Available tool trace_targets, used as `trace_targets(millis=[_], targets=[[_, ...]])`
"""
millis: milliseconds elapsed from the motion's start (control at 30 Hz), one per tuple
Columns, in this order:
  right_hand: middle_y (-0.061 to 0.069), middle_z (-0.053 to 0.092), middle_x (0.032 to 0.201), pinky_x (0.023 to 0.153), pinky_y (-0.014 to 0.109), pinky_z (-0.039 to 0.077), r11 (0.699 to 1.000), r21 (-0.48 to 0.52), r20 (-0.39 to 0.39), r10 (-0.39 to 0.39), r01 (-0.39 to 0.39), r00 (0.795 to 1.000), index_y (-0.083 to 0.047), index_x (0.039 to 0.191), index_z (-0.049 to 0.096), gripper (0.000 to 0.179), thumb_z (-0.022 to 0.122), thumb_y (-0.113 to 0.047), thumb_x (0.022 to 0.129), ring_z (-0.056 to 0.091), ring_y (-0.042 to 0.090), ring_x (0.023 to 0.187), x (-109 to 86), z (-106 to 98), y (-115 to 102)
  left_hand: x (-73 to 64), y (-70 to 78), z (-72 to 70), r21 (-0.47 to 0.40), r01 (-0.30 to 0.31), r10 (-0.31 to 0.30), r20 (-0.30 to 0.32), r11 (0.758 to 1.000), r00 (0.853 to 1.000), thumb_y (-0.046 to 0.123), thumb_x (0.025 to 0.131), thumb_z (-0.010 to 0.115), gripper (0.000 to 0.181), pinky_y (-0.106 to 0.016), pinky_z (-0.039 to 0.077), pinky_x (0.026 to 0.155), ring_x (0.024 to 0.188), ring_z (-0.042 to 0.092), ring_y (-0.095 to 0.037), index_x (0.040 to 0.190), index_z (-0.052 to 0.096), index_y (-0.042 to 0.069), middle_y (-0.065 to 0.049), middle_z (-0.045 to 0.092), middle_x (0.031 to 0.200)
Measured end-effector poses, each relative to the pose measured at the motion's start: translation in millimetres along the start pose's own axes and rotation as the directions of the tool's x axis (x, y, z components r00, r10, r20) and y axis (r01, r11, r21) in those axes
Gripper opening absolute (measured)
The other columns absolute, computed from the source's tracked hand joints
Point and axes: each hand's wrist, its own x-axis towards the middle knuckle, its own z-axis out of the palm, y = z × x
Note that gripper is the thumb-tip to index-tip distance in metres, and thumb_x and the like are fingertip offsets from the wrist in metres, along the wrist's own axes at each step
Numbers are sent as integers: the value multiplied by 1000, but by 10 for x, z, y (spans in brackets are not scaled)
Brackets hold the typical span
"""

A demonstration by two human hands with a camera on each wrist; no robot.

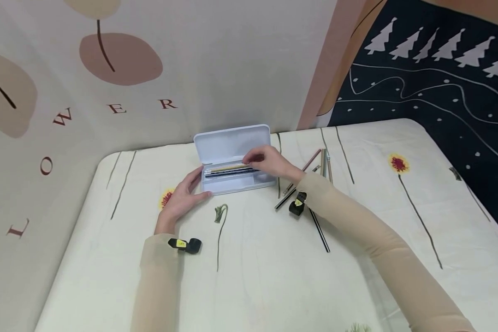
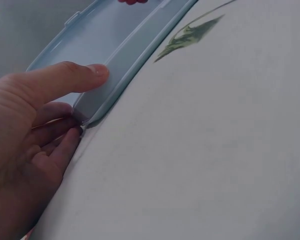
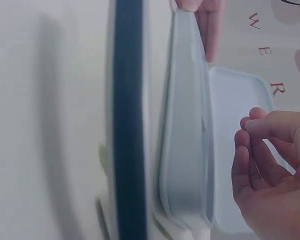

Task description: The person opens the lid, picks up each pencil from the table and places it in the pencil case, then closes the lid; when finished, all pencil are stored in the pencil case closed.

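A pale blue pencil case (image 1: 232, 185) lies with its lid (image 1: 232, 140) raised. Inside it, dark pencils (image 1: 230, 173) and a yellowish one (image 1: 231, 167) fill the back part. My left hand (image 1: 183, 199) grips the case's left end, its thumb (image 2: 85, 77) on the front edge and the other fingers around the corner. Over the right half of the case is my right hand (image 1: 267, 160), close to the ends of the pencils. In the right wrist view its fingers (image 3: 242, 160) are curled, the thumb meeting the index finger, and no pencil shows between them.
Right of the case lie several loose pencils, among them a reddish one (image 1: 313, 159) and a black-and-white striped one (image 1: 319, 233), partly under the right forearm. A blurred dark stripe (image 3: 129, 120) crosses the right wrist view. Behind stands a printed curtain (image 1: 232, 69).
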Motion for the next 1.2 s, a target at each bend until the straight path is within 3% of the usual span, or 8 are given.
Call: trace_targets(millis=[333,600,833,1200], targets=[[16,68,104,88,30,51,998,9,-26,59,-59,998,7,104,69,16,60,5,91,62,24,97,-232,-340,19,7,4,2,15,5,-5,0,1000,1000,5,85,72,86,-37,16,117,144,19,-24,155,21,11,-10,21,158],[15,67,106,87,30,50,991,-53,-58,123,-126,991,4,105,70,17,60,3,92,61,24,98,-469,-612,50,-5,1,-2,31,25,-25,1,999,1000,8,85,73,87,-36,16,117,144,18,-21,155,21,13,-8,21,158],[16,67,106,87,30,50,984,-106,-79,133,-141,988,3,105,70,17,59,1,93,61,25,98,-691,-830,105,-11,13,-7,42,28,-28,-2,999,1000,9,85,73,88,-35,17,116,144,19,-20,155,21,14,-7,21,158],[17,66,110,82,23,47,965,-113,-176,216,-238,960,3,108,69,19,61,-6,94,59,18,95,-1108,-1088,269,-10,13,1,40,18,-19,9,999,1000,8,85,73,87,-36,17,116,144,19,-20,155,21,12,-8,21,158]])
